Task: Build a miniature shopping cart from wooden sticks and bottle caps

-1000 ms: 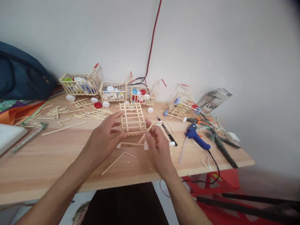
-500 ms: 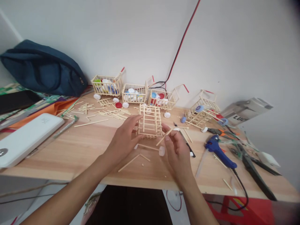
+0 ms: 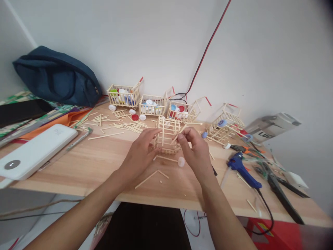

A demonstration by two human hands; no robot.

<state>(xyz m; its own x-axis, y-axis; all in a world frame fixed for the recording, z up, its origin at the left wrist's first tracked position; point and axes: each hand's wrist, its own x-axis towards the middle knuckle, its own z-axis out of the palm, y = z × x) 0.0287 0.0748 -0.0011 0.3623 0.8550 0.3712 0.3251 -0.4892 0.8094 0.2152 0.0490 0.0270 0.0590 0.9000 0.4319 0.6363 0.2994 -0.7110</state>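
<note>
My left hand (image 3: pixel 142 147) grips the left side of a small cart basket (image 3: pixel 168 140) built from thin wooden sticks. Between the thumb and fingers of my right hand (image 3: pixel 195 147) is a frame of joined wooden sticks (image 3: pixel 194 124), held against the basket's right side; whether it touches is unclear. Just in front of the basket lies a stick axle (image 3: pixel 166 158) with a white bottle-cap wheel (image 3: pixel 181 161) at its right end. Two sticks meeting at an angle (image 3: pixel 147 178) rest nearer the table edge.
Several finished stick carts (image 3: pixel 123 97) stand along the wall, some holding bottle caps. Loose sticks (image 3: pixel 130 126) are scattered at left. To the right lie a blue glue gun (image 3: pixel 243 170), pliers (image 3: pixel 247 149) and a black-handled tool (image 3: pixel 282 198). A white power bank (image 3: pixel 44 149) is at left.
My right hand has raised the stick frame and brought it in against the basket's right side. The left hand keeps its hold on the basket. The view has shifted slightly.
</note>
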